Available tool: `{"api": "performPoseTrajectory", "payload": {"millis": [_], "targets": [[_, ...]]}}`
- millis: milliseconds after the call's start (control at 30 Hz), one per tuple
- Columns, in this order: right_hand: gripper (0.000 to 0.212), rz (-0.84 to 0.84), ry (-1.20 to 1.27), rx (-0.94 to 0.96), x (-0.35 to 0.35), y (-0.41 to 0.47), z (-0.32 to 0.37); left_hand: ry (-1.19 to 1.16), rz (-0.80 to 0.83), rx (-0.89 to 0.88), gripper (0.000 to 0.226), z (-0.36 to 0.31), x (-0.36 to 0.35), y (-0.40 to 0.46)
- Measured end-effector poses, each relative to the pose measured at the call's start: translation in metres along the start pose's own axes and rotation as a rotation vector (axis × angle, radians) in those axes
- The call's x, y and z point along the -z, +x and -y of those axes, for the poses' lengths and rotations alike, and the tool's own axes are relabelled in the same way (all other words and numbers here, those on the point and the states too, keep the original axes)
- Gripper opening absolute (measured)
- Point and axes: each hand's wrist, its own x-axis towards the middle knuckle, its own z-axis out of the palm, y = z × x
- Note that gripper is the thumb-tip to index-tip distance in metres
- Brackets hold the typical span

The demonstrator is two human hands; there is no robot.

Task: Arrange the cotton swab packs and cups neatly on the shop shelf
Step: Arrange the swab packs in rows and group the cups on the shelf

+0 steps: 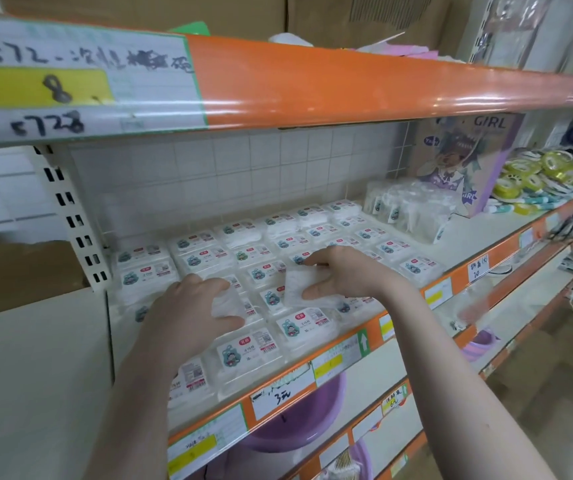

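The left hand [191, 313] grips a cotton swab pack [224, 303] with the thumb along its near edge and the fingers curled over the far one. The right hand [344, 271] pinches a second pack [297, 284], tilted up off the rows, thumb underneath and fingers over the top. Motion blur softens both, so it is hard to tell whether the left pack is lifted or lies flat among its neighbours.

Both packs sit over the middle of the shelf [416, 251], above the rows of swab packs [267, 254] that already cover most of its front and left. The near rows by the orange shelf edge [316, 386] look a little skewed, labels turned at slightly different angles.

To do this step well, each held pack should probably go down label-up, with its printed sticker facing the same way as its neighbours, and slide until its sides touch the adjoining packs. It is better to lower a pack flat than to drop it on a corner, since the light plastic could nudge the row beside it. Squaring the front row against the shelf lip would likely tidy the whole block.

Further right, a clear bundle of what may be cups [406, 206] stands just beside a purple box [468, 161], apart from the packs.
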Motion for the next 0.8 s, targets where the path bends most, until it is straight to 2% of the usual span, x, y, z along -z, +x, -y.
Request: {"api": "performPoseTrajectory", "payload": {"millis": [233,433,533,633,800], "targets": [[0.051,-0.192,-0.055,0.112,-0.003,0.007,0.007,-0.025,-0.003,-0.017,0.061,0.004,0.002,-0.002],[0.035,-0.413,-0.040,0.328,-0.021,0.009,0.004,-0.045,-0.029,-0.021,0.062,0.009,0.002,-0.003],[0.034,-0.408,0.052,0.385,-0.029,0.000,-0.003,-0.034,-0.036,-0.028,0.062,0.013,0.001,-0.003],[0.038,-0.330,0.103,0.393,-0.034,-0.009,-0.011,-0.037,-0.034,-0.028,0.062,0.015,0.000,-0.003],[0.050,-0.201,0.263,0.307,-0.029,-0.015,-0.011,-0.049,-0.034,-0.040,0.062,0.018,-0.001,-0.004]]}}
